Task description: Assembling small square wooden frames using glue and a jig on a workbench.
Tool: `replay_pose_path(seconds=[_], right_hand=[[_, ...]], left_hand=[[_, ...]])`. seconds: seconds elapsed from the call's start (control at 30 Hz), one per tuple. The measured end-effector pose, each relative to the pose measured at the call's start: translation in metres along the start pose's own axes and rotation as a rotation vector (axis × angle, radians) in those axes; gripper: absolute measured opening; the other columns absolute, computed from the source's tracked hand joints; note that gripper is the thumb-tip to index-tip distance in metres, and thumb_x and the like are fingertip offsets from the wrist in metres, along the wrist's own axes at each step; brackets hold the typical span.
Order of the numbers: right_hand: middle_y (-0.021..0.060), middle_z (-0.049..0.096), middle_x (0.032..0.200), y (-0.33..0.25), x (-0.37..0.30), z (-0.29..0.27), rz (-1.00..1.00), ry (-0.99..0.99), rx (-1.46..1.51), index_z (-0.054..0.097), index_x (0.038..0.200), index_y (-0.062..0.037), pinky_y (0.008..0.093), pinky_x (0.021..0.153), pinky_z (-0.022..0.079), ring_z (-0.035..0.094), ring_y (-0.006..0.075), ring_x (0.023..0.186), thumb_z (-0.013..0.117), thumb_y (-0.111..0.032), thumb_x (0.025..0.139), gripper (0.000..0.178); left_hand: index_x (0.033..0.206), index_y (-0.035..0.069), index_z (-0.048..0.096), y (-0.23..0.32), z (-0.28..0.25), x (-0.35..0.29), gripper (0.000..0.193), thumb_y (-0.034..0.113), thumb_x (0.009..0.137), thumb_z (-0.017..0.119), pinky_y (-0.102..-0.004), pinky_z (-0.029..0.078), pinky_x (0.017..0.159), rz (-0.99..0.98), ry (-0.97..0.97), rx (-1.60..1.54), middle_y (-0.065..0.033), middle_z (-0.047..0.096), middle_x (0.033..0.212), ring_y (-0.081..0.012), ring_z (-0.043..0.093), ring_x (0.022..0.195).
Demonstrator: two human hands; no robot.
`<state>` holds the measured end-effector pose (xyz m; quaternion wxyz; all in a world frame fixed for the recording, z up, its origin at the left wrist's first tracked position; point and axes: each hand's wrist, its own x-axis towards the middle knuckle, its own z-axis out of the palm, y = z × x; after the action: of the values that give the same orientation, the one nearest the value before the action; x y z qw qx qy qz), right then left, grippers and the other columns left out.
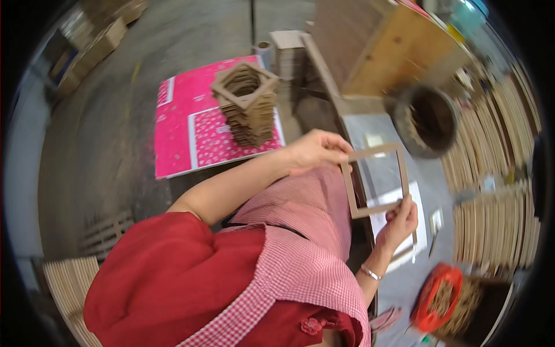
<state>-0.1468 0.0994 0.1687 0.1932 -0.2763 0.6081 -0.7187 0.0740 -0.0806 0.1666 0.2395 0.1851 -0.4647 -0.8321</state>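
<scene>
A thin brown square frame [404, 173] with an open middle is held up over the edge of the grey worktable. My left hand [319, 151] pinches its upper left corner between thumb and fingers. At the lower right corner, my right hand [399, 223] is closed on the frame, a bracelet on its wrist. Left of my hands, a tall, uneven stack of similar brown frames [247, 110] stands on a pink and white patterned board [179, 136]. Below the held frame, a white sheet [419, 205] lies on the table.
A dark round tub [426, 121] stands at the table's far side. Rows of thin wooden strips [494, 228] line the right. Nearer are a red basket [439, 296] of small brown pieces and a pen-like tool [433, 243]. A wooden panel [404, 55] rises at the back.
</scene>
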Motion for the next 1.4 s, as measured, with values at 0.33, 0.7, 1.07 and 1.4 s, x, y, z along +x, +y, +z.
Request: replay_pose_path(seconds=[0.33, 0.7, 1.07, 1.4], right_hand=[[-0.0081, 0.048, 0.069, -0.027, 0.010, 0.120, -0.135, -0.519, -0.020, 0.057, 0.081, -0.0080, 0.0202, 0.051, 0.027, 0.038, 0.0008, 0.058, 0.060, -0.014, 0.104, 0.025], [0.0026, 0.065, 0.080, -0.004, -0.023, 0.240, -0.019, -0.961, -0.102, 0.067, 0.097, 0.0020, 0.0249, 0.056, 0.049, 0.057, 0.0072, 0.064, 0.055, -0.025, 0.107, 0.031], [-0.0048, 0.053, 0.070, 0.023, -0.002, 0.295, -0.157, -1.045, -0.183, 0.057, 0.083, -0.0058, 0.0216, 0.054, 0.037, 0.046, 0.0030, 0.062, 0.056, -0.023, 0.107, 0.029], [0.0252, 0.068, 0.077, 0.059, 0.017, 0.317, -0.400, -0.871, -0.587, 0.067, 0.083, 0.0003, 0.0521, 0.068, 0.054, 0.068, 0.0441, 0.074, 0.067, -0.034, 0.092, 0.036]], left_hand=[[0.127, -0.003, 0.061, 0.003, -0.047, -0.115, 0.030, 0.007, 0.099, 0.064, -0.0352, 0.059, 0.089, 0.187, 0.357, 0.065, -0.0083, 0.067, 0.112, -0.0177, 0.068, 0.102], [0.120, -0.004, 0.063, 0.045, -0.105, -0.163, 0.022, 0.005, 0.100, 0.063, -0.0344, 0.061, 0.089, 0.537, 0.854, -0.163, -0.0115, 0.071, 0.111, -0.0189, 0.070, 0.099], [0.125, -0.002, 0.061, 0.051, -0.127, -0.150, 0.028, 0.008, 0.099, 0.065, -0.0315, 0.060, 0.085, 0.526, 0.962, -0.220, -0.0110, 0.071, 0.109, -0.0193, 0.071, 0.097], [0.121, -0.002, 0.069, 0.045, -0.150, -0.145, 0.026, 0.012, 0.099, 0.070, -0.0234, 0.049, 0.068, 0.401, 1.304, 0.714, 0.0022, 0.063, 0.087, -0.0062, 0.056, 0.076]])
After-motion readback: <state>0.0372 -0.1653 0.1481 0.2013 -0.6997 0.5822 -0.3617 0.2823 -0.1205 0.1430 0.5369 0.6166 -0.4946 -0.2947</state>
